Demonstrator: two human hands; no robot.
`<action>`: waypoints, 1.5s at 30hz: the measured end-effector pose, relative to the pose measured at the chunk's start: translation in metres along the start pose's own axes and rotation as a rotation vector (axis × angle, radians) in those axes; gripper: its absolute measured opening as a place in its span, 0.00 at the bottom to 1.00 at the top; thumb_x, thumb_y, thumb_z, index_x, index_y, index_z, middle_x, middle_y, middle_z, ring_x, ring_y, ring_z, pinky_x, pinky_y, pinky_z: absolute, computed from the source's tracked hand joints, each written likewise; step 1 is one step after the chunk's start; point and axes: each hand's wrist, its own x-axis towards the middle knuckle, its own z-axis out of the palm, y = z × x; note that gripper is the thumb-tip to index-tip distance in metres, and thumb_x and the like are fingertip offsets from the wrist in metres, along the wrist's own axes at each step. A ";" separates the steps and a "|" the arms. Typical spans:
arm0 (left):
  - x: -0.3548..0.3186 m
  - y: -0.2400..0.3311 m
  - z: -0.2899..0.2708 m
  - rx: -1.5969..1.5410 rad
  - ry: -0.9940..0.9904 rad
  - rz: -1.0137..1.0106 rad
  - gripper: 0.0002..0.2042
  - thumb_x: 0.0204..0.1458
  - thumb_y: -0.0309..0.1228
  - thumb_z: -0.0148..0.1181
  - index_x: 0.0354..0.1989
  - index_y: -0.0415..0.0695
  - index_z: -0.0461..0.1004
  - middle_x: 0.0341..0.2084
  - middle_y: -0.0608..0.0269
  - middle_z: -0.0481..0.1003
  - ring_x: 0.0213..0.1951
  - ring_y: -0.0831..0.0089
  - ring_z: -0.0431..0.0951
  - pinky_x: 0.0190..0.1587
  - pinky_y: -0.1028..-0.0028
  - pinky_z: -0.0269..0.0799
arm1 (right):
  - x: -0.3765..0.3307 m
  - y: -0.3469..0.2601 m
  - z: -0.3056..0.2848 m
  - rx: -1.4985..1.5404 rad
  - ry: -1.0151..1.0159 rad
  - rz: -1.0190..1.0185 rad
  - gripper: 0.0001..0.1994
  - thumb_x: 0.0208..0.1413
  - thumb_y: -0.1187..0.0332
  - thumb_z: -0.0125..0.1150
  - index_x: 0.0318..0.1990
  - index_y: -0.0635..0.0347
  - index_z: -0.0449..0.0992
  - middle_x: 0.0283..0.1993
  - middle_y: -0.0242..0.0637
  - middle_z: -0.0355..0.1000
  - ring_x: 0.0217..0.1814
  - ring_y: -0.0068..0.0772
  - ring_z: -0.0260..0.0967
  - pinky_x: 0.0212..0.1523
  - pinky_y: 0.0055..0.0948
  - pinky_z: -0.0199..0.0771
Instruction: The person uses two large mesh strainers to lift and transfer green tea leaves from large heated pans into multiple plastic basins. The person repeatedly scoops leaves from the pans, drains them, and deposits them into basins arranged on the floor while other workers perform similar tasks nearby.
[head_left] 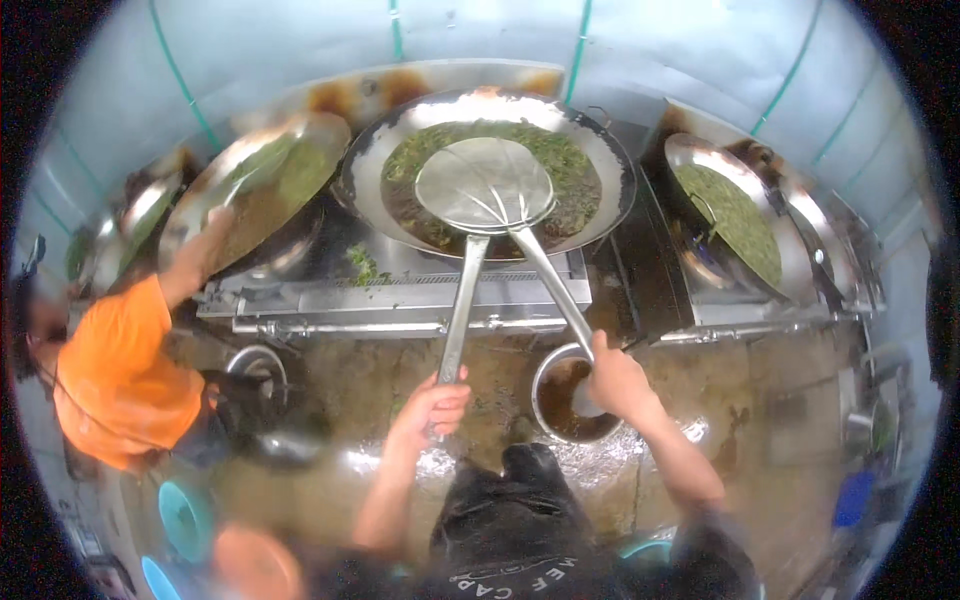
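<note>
A large wok (362, 190) stands in front of me, with chopped greens (570, 170) in dark liquid. Over it is a round metal skimmer (485, 180), with wire braces fanning across its face. Two long metal handles run back from there. My left hand (430, 410) is closed around the left handle (462, 310). The right handle (555, 290), which meets the wire braces, is gripped in my right hand (618, 380). The head of the left tool overlaps the skimmer, and I cannot make out its shape.
A metal bucket (541, 400) of brown liquid stands on the wet floor below my right hand. At left, a person in an orange shirt (130, 370) reaches into another wok (180, 225). A wok of greens (735, 215) sits at right. Plastic tubs (185, 520) stand lower left.
</note>
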 end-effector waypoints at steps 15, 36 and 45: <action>0.021 -0.043 -0.035 -0.194 -0.054 0.099 0.11 0.54 0.22 0.51 0.44 0.52 0.65 0.12 0.75 0.56 0.08 0.86 0.53 0.08 0.82 0.48 | 0.042 0.049 -0.108 1.124 0.059 0.077 0.17 0.54 0.68 0.60 0.48 0.61 0.64 0.20 0.25 0.61 0.10 0.14 0.54 0.08 0.17 0.52; 0.058 -0.123 -0.034 -0.357 0.054 0.250 0.17 0.52 0.20 0.51 0.47 0.54 0.59 0.11 0.72 0.57 0.07 0.82 0.55 0.07 0.78 0.53 | 0.175 0.155 -0.114 1.736 -0.834 0.614 0.18 0.62 0.48 0.45 0.38 0.53 0.66 0.17 0.22 0.52 0.11 0.10 0.48 0.07 0.13 0.47; 0.056 -0.109 -0.007 -0.303 0.171 0.366 0.16 0.52 0.20 0.52 0.48 0.50 0.61 0.11 0.73 0.57 0.07 0.83 0.55 0.08 0.79 0.52 | 0.246 0.101 -0.038 2.356 -1.106 0.353 0.15 0.62 0.56 0.48 0.35 0.61 0.65 0.16 0.22 0.53 0.10 0.11 0.50 0.07 0.14 0.53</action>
